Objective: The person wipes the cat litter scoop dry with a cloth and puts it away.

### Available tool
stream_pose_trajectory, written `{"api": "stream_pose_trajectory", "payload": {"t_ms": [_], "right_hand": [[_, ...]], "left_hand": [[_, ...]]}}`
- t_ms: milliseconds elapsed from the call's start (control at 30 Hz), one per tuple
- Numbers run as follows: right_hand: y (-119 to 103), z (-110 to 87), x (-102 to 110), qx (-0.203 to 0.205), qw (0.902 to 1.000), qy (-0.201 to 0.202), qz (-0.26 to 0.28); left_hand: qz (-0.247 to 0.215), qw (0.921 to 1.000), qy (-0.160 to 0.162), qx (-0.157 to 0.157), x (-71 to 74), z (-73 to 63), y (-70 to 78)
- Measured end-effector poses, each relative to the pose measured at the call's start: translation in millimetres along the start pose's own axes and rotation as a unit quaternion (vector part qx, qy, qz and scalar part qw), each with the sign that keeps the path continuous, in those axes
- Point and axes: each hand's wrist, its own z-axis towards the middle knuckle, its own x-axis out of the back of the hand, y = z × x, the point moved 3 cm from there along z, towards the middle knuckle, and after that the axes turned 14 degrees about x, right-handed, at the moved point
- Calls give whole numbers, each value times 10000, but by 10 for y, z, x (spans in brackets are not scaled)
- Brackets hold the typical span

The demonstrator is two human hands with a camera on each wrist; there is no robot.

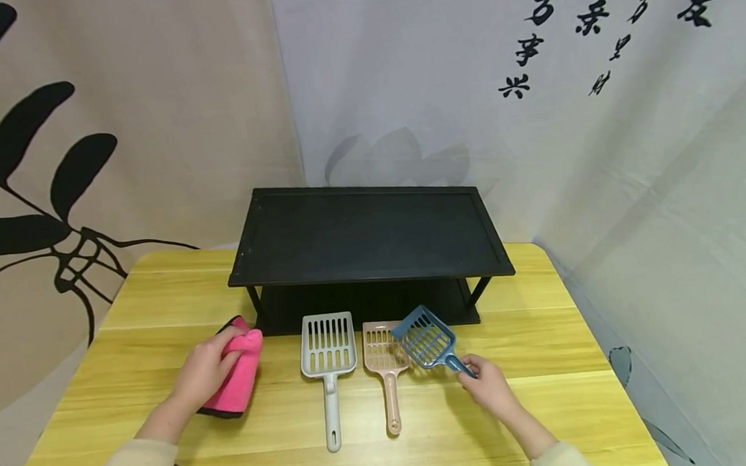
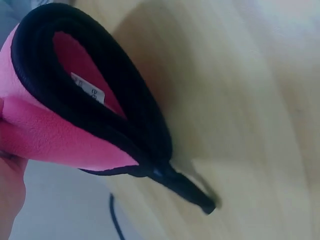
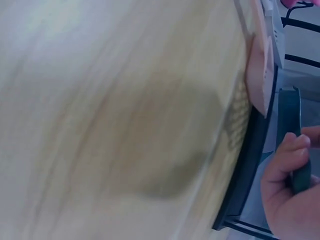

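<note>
A folded pink cloth (image 1: 239, 376) with black edging is gripped by my left hand (image 1: 202, 375) at the left of the table. Up close in the left wrist view, the pink cloth (image 2: 60, 132) shows a small white label inside its fold. My right hand (image 1: 490, 391) holds a blue slotted litter scoop (image 1: 427, 339) by its handle, raised above the table and tilted. Its head partly covers a pink-beige litter scoop (image 1: 389, 376) lying on the table. Left of that lies a light grey litter scoop (image 1: 329, 366). In the right wrist view, fingers (image 3: 290, 160) wrap the blue scoop's handle.
A black two-tier shelf (image 1: 373, 233) stands at the back of the wooden table (image 1: 296, 440), just behind the scoop heads. Behind it hangs a pale curtain (image 1: 387, 66) printed with black characters and leaves.
</note>
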Motion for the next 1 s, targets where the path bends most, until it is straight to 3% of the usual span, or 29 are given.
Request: {"api": "stream_pose_trajectory", "payload": {"t_ms": [633, 1000], "right_hand": [[-272, 47, 46, 613, 9948, -716, -396], [-450, 49, 42, 842, 9925, -799, -394]], "left_hand": [[16, 9977, 140, -663, 10, 40, 657], [-21, 9972, 1, -748, -71, 61, 923]]}}
